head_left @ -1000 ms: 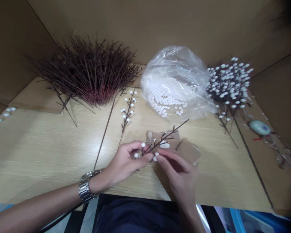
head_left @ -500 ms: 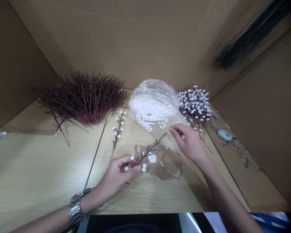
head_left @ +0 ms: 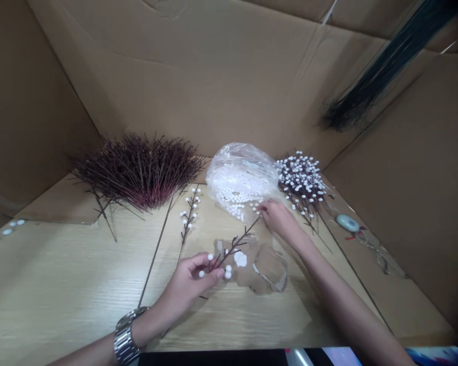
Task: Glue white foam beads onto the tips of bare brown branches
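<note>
Right hand point(head_left: 276, 217) is at the near edge of the clear plastic bag point(head_left: 234, 170), its thumb and fingers bent inward beside the loose beads point(head_left: 235, 209); whether a bead is pinched between the tips cannot be told. That hand is away from the lower twigs of the branch point(head_left: 235, 246), so the left hand point(head_left: 186, 278) holds it alone, pinching it near the lower end between thumb and fingers. The branch slants up and away from the left hand, its thin tip close to the right hand's fingertips. Low on it, four white balls show around the left thumb and fingers, two of them side by side; the twigs farther up look bare, so the branch seems only partly covered.

Just beyond the left hand lies another twig point(head_left: 191, 216), dotted with white balls along its upper part. Under and to the right of the held branch is torn cardboard point(head_left: 273, 267) with a white patch point(head_left: 240, 258). Farther out from the left hand spreads a big pile of dark bare sticks point(head_left: 141, 175), and well apart to its left are a few white balls point(head_left: 7, 231). Past the right hand is a bunch of white-tipped branches point(head_left: 301, 178), with a pale green oval thing point(head_left: 347, 223) to the right
</note>
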The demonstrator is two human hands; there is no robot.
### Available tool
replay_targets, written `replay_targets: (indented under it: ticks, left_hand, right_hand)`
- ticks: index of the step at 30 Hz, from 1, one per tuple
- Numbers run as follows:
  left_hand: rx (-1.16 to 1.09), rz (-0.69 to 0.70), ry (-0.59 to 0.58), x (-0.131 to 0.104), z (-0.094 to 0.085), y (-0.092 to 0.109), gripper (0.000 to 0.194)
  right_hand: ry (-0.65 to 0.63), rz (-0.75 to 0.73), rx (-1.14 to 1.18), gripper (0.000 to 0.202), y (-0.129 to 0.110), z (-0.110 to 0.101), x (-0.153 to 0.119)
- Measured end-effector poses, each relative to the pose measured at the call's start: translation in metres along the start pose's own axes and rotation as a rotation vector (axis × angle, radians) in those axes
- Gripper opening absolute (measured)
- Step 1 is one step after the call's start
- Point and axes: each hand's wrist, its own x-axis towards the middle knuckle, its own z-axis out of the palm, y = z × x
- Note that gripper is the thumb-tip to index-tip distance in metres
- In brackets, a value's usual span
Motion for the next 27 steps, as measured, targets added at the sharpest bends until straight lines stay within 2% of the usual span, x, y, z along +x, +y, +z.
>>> replay_targets:
  ticks: [5, 8, 10, 14, 17, 23, 27]
  left_hand:
    - [-0.002, 0.001, 0.004, 0.000, 0.000, -0.002, 0.025]
    - [-0.003, 0.005, -0.005, 0.000, 0.000, -0.002, 0.025]
    - [-0.007, 0.013, -0.021, -0.001, 0.000, -0.001, 0.024]
    - [0.017, 0.006, -0.032, -0.001, 0.001, 0.000, 0.024]
    - [0.033, 0.019, -0.036, 0.000, 0.001, 0.000, 0.025]
    - [0.024, 0.002, -0.043, 0.001, 0.002, -0.001, 0.025]
    - [-0.013, -0.042, -0.070, 0.001, 0.002, -0.002, 0.023]
  right_hand:
    - [0.157, -0.055, 0.211, 0.019, -0.003, -0.018, -0.014]
    - [0.202, -0.112, 0.359, 0.024, -0.012, -0.032, -0.030]
    - [0.176, -0.167, 0.519, 0.026, -0.020, -0.042, -0.042]
    - [0.027, -0.258, 0.829, 0.018, -0.036, -0.061, -0.060]
    - [-0.017, -0.282, 0.883, 0.018, -0.043, -0.068, -0.064]
    - [-0.012, -0.402, 0.949, 0.008, -0.047, -0.068, -0.062]
    - [-0.007, -0.413, 0.947, 0.008, -0.046, -0.070, -0.063]
